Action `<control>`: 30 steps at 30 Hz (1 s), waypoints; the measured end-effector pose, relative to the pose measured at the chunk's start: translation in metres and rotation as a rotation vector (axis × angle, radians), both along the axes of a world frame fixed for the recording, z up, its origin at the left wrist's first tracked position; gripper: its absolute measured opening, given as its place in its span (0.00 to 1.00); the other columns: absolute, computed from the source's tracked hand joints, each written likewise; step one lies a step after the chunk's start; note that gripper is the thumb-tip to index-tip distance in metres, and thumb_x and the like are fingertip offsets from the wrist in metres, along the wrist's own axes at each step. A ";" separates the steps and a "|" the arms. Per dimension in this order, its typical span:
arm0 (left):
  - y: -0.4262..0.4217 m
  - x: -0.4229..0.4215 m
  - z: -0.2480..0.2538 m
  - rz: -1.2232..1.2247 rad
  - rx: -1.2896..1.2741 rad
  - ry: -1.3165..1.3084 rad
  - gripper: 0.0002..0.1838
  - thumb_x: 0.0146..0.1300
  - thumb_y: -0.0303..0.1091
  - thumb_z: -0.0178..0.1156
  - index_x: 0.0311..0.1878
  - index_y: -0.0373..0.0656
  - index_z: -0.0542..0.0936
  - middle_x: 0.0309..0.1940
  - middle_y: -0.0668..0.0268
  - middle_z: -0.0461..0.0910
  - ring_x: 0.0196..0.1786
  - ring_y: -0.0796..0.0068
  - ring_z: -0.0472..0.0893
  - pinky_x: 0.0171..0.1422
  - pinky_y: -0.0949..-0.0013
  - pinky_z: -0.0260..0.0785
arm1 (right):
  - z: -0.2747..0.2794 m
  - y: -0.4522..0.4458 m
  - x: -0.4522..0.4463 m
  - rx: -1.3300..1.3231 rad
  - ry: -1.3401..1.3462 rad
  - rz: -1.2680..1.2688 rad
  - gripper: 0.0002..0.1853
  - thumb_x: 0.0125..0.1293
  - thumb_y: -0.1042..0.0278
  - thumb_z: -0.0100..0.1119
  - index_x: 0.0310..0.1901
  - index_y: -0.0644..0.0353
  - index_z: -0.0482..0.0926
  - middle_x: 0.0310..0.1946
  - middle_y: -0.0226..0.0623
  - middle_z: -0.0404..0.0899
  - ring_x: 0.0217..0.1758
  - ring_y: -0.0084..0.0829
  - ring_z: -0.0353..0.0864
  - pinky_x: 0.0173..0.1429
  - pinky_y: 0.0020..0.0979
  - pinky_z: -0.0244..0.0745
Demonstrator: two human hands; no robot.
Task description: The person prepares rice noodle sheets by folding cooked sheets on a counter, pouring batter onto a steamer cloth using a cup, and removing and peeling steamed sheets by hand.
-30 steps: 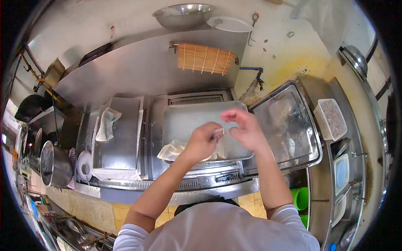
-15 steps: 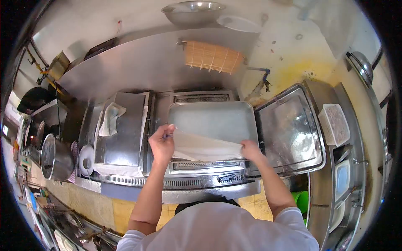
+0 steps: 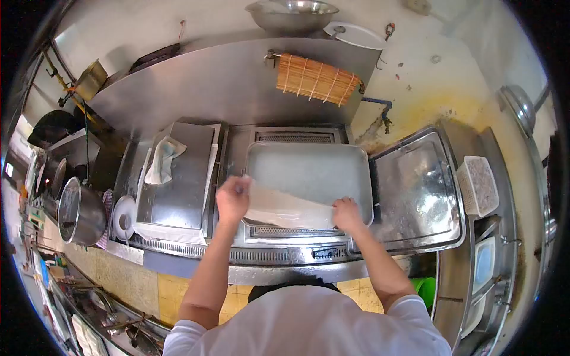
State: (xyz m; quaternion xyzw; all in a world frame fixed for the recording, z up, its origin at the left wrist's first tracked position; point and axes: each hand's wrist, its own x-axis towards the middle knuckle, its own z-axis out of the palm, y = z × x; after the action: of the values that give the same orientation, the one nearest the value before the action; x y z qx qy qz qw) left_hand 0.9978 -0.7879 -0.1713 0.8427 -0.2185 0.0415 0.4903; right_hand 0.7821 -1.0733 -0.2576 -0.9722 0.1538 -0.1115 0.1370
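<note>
A broad, shiny stainless-steel counter (image 3: 303,256) supports a shallow, pale-grey rectangular metal tray (image 3: 314,163), whose rounded corners frame a flat floor; along the tray's near side stretches a thin, off-white, smooth cloth (image 3: 288,212), probably laid there because the floor gives it even backing; the person's right hand (image 3: 348,213) pinches the cloth's right end with curled fingers; the left hand (image 3: 233,199), blurred, seems to pinch its left corner, the wide spacing presumably keeping the upper edge taut.
</note>
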 end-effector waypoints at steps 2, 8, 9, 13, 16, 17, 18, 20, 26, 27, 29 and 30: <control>-0.002 -0.003 -0.064 -0.094 0.293 0.015 0.10 0.63 0.44 0.70 0.40 0.50 0.89 0.41 0.57 0.87 0.46 0.51 0.86 0.53 0.53 0.80 | -0.009 0.005 -0.001 -0.085 0.033 -0.001 0.12 0.67 0.66 0.53 0.44 0.62 0.84 0.39 0.55 0.86 0.44 0.56 0.87 0.53 0.54 0.80; -0.029 -0.022 -0.112 -0.394 0.631 0.038 0.15 0.65 0.45 0.65 0.45 0.45 0.88 0.44 0.51 0.86 0.51 0.47 0.85 0.58 0.51 0.78 | 0.002 0.000 0.023 0.119 0.633 -0.141 0.16 0.65 0.62 0.59 0.46 0.65 0.87 0.48 0.56 0.87 0.54 0.52 0.87 0.59 0.48 0.81; -0.040 -0.026 -0.090 -0.393 0.515 0.073 0.13 0.65 0.41 0.66 0.45 0.44 0.88 0.42 0.51 0.86 0.48 0.48 0.85 0.55 0.53 0.78 | 0.012 -0.001 0.029 0.160 0.563 -0.164 0.17 0.66 0.62 0.58 0.47 0.65 0.87 0.48 0.56 0.87 0.54 0.51 0.87 0.59 0.47 0.81; -0.088 -0.056 0.010 -0.408 -0.118 -0.081 0.06 0.63 0.22 0.66 0.43 0.40 0.87 0.37 0.52 0.87 0.40 0.53 0.87 0.46 0.64 0.80 | 0.069 0.034 0.057 0.769 -0.092 -0.019 0.17 0.68 0.63 0.56 0.49 0.66 0.86 0.44 0.55 0.88 0.52 0.50 0.88 0.59 0.44 0.80; -0.094 -0.059 0.067 -0.445 -0.185 -0.098 0.09 0.62 0.18 0.63 0.43 0.39 0.87 0.39 0.53 0.88 0.42 0.59 0.89 0.48 0.65 0.80 | 0.112 0.054 0.064 1.012 -0.055 0.021 0.16 0.68 0.64 0.54 0.48 0.66 0.85 0.43 0.54 0.88 0.51 0.48 0.88 0.58 0.44 0.79; -0.091 -0.053 0.070 -0.414 -0.209 -0.136 0.10 0.62 0.17 0.63 0.43 0.38 0.87 0.39 0.53 0.88 0.42 0.61 0.89 0.48 0.65 0.80 | 0.108 0.054 0.058 0.963 -0.020 -0.009 0.16 0.69 0.64 0.54 0.48 0.66 0.85 0.42 0.54 0.88 0.50 0.49 0.88 0.57 0.44 0.79; -0.081 -0.042 0.073 -0.380 -0.232 -0.172 0.11 0.61 0.15 0.62 0.44 0.38 0.87 0.39 0.54 0.88 0.42 0.62 0.89 0.48 0.66 0.80 | 0.103 0.052 0.052 0.915 0.017 -0.037 0.16 0.69 0.65 0.53 0.48 0.66 0.85 0.42 0.53 0.88 0.50 0.49 0.88 0.57 0.44 0.79; -0.060 -0.025 0.065 -0.297 -0.219 -0.204 0.13 0.59 0.14 0.61 0.45 0.39 0.87 0.40 0.55 0.89 0.43 0.63 0.90 0.48 0.66 0.81 | 0.075 0.021 0.034 0.760 0.111 -0.080 0.16 0.68 0.65 0.53 0.50 0.65 0.85 0.43 0.53 0.88 0.51 0.50 0.87 0.57 0.44 0.78; -0.059 -0.047 0.027 -0.370 -0.114 -0.117 0.20 0.54 0.14 0.60 0.47 0.47 0.87 0.40 0.60 0.89 0.41 0.63 0.90 0.44 0.64 0.83 | 0.076 0.018 0.033 0.519 -0.127 0.023 0.16 0.66 0.67 0.54 0.51 0.62 0.85 0.47 0.55 0.86 0.54 0.52 0.86 0.61 0.46 0.77; -0.063 -0.059 0.034 -0.404 -0.060 -0.150 0.20 0.54 0.13 0.60 0.47 0.47 0.88 0.40 0.59 0.89 0.41 0.65 0.90 0.44 0.66 0.82 | 0.090 0.042 0.042 0.575 -0.317 0.063 0.16 0.66 0.67 0.55 0.51 0.62 0.85 0.47 0.55 0.86 0.55 0.51 0.86 0.62 0.46 0.77; -0.073 -0.068 0.047 -0.478 0.040 -0.233 0.20 0.54 0.12 0.61 0.45 0.46 0.89 0.38 0.58 0.89 0.40 0.69 0.90 0.45 0.69 0.81 | 0.104 0.073 0.055 0.829 -0.156 0.066 0.15 0.65 0.68 0.55 0.49 0.62 0.85 0.47 0.53 0.87 0.55 0.51 0.86 0.62 0.47 0.78; -0.071 -0.063 0.052 -0.533 -0.018 -0.233 0.20 0.51 0.13 0.62 0.45 0.44 0.88 0.39 0.59 0.90 0.41 0.67 0.90 0.46 0.68 0.81 | 0.107 0.079 0.056 0.953 -0.075 0.065 0.14 0.65 0.69 0.55 0.48 0.63 0.85 0.47 0.53 0.87 0.55 0.50 0.86 0.63 0.48 0.78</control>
State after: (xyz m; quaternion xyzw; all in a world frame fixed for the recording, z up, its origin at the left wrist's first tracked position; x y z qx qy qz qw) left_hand 0.9350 -0.8589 -0.1195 0.7408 -0.4867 0.0096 0.4628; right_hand 0.8383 -0.9943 -0.1507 -0.8006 0.1525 -0.0592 0.5764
